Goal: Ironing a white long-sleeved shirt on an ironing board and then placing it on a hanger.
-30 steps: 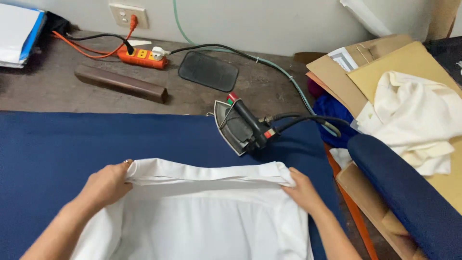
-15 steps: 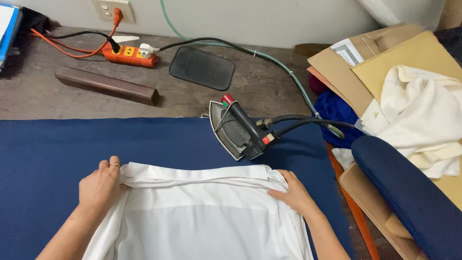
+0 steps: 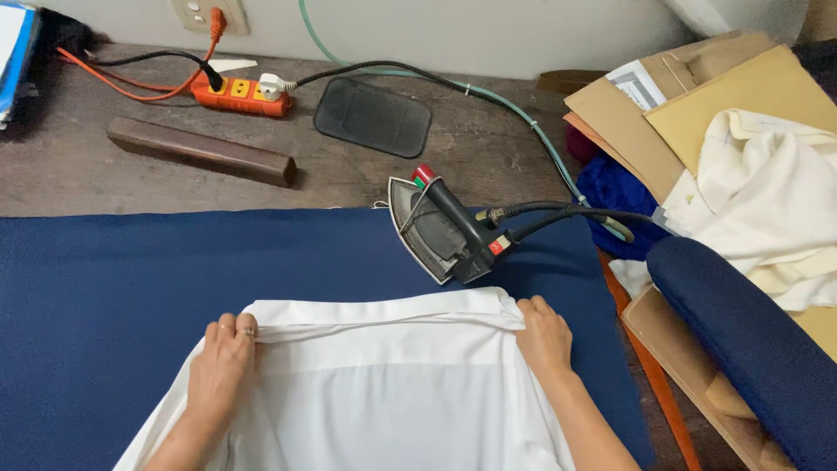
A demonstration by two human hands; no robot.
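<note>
Fingers of left hand point(image 3: 222, 366) together, pressed flat on left end of folded top edge of white garment point(image 3: 375, 384); nothing gripped. Fingers of right hand point(image 3: 545, 340) curled lightly over right end of same fold, resting on cloth.

Head view: garment lies flat on blue ironing pad point(image 3: 131, 288), toward pad's near edge, right of centre. Iron point(image 3: 440, 227) stands at pad's far edge, just beyond fold, not touching it. Orange power strip point(image 3: 240, 94), dark wooden block point(image 3: 200, 151), black mat point(image 3: 372, 116) on wooden worktop behind pad. Cream cloth point(image 3: 767, 192) heaped at right.
</note>
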